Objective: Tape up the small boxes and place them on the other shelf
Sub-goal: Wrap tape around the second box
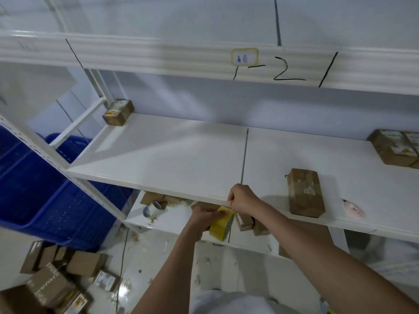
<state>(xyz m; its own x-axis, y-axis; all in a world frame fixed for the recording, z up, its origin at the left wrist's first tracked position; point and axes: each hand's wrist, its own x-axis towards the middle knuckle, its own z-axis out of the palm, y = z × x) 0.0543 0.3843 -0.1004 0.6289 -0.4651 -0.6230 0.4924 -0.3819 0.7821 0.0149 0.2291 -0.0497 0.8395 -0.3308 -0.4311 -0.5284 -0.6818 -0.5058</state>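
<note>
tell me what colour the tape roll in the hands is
Yellow: the tape roll shows best in the head view, held by the left hand.

1. On the shelf (181,155), one small box (118,112) stands in the upper left corner.
2. A taped box (305,192) stands near the front edge at the right; more boxes (395,150) lie at the far right.
3. The crate (45,189) is at left; loose cartons (56,277) lie on the floor at lower left.
</note>
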